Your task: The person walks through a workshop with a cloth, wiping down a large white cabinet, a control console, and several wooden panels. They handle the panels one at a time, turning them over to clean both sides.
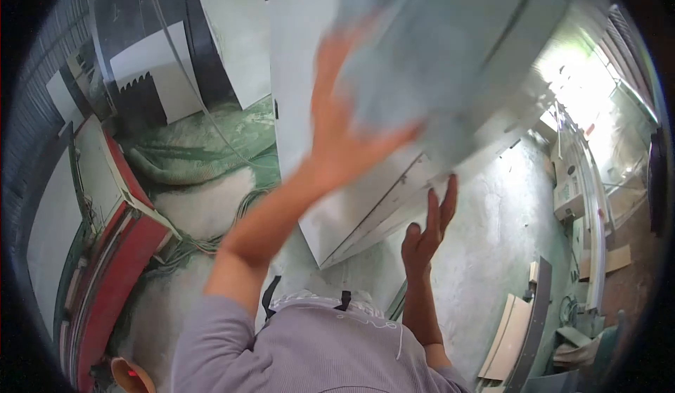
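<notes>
My left hand point(339, 129) is smeared by motion, its thumb stretched out to the right and its fingers pointing up. It overlaps a blurred blue-grey sheet-like surface point(422, 62) in front of the tall white panels point(304, 76). Lower and to the right, my right hand point(427, 230) is raised with its fingers extended and the thumb apart. Its fingertips are right by the lower edge of the blurred sheet, next to the white panelling with a dark seam.
A red-sided machine point(126, 273) stands at left, with a ribbed hose point(190, 174) and cables on the floor. White boards point(158, 73) lean against the back wall. At right lie board strips point(508, 337) beside long metal rails point(594, 210).
</notes>
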Motion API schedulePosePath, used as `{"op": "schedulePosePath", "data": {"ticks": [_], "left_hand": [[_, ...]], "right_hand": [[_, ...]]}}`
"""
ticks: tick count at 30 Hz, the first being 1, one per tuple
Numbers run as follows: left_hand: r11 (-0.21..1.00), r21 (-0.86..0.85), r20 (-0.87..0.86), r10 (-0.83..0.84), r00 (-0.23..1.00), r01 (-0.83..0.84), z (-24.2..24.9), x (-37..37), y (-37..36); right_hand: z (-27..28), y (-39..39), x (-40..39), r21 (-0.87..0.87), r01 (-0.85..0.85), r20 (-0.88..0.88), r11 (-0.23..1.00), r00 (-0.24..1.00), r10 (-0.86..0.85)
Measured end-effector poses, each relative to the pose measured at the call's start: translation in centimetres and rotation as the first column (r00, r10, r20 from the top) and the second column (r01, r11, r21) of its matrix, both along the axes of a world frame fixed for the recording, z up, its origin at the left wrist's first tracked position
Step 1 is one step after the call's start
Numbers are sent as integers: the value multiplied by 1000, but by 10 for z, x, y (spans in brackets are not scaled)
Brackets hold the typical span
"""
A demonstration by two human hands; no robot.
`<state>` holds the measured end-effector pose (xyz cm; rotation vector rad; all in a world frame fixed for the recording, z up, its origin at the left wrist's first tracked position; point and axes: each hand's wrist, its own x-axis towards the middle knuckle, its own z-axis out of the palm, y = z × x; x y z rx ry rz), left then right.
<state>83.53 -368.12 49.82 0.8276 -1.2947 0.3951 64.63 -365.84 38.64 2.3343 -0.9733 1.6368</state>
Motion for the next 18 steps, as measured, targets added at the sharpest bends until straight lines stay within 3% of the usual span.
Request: {"op": "schedulePosePath", "data": {"ticks": [1,2,3,4,5,6,7,9,10,12,13,14,15,16,17,18], "left_hand": [[999,-29,-34,14,999,-15,-66,-8,-3],[970,105,-342,-171,924,219,-142,-21,6],[858,354,-578,-112,808,372,-191,-22,27],[652,530,-739,42,672,542,-240,-22,48],[563,400,-898,84,432,723,-329,-6,56],[470,-269,-889,214,-405,840,-325,-1,86],[426,-398,-802,267,-534,812,-338,10,95],[431,-414,-878,44,-477,802,-309,46,84],[449,-406,-910,-120,-397,796,-270,65,74],[511,-386,-884,-442,-149,768,-157,84,61],[624,-310,-861,-503,66,718,-66,59,67],[764,-295,-791,-532,302,574,0,41,69],[765,-353,-672,-607,423,538,55,15,77],[805,-367,-484,-593,644,465,96,-11,85],[907,-368,-335,-335,881,205,127,-27,84],[912,-353,-342,-335,878,211,151,-53,92]], "right_hand": [[-6,6,-8,74,7,26,997,1000,-9],[-14,10,-18,62,15,43,998,999,-18],[-22,13,-29,179,10,23,984,1000,-15],[-30,17,-40,291,6,1,957,1000,-7],[-38,21,-50,269,11,8,963,1000,-14],[-46,25,-62,352,-3,-8,936,1000,6],[-50,29,-72,433,-20,-21,901,999,32],[-55,34,-94,443,-29,-29,896,999,46],[-56,36,-106,484,-30,-49,874,997,61],[-56,40,-125,492,-42,-48,870,996,75],[-52,43,-134,503,-39,-53,864,996,76],[-48,46,-143,514,-33,-58,857,996,73],[-44,49,-152,518,-35,-39,855,997,64],[-44,51,-160,527,-31,-36,849,998,59],[-45,54,-170,518,-23,-35,855,998,48],[-47,57,-181,513,-14,-37,858,999,39]]}}
